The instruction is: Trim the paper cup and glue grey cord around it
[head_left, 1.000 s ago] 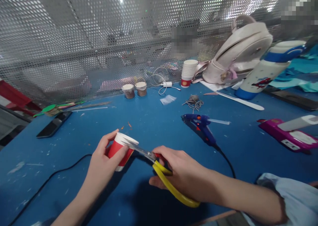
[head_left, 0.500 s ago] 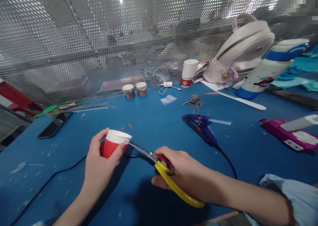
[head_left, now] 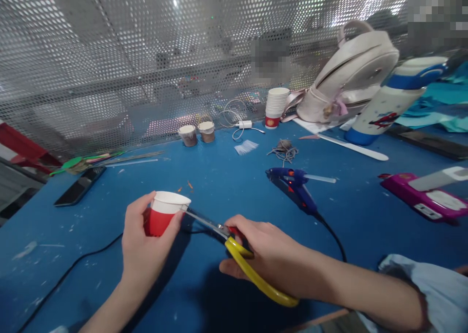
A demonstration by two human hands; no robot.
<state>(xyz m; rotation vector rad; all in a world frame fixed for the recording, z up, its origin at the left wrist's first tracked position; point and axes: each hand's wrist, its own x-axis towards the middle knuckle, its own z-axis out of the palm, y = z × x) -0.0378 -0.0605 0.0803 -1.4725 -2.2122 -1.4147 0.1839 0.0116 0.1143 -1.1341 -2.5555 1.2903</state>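
My left hand (head_left: 144, 247) is wrapped round a red paper cup (head_left: 161, 218) with a white rim, held upright just above the blue table (head_left: 204, 177). My right hand (head_left: 270, 257) grips yellow-handled scissors (head_left: 241, 255); their metal blades reach left and meet the cup's rim at its right side. A black cable (head_left: 73, 267) runs under my left wrist.
A blue glue gun (head_left: 296, 189) lies right of centre with its cord trailing to the front. A phone (head_left: 78, 186) lies far left. Two small brown cups (head_left: 197, 133), a cup stack (head_left: 276, 107), twine (head_left: 285, 150), a pale backpack (head_left: 351, 74), a bottle (head_left: 391, 101) and a magenta tool (head_left: 424, 196) line the back and right.
My left hand has drawn the cup a little left and turned it more upright. The scissors followed, blades staying at the rim.
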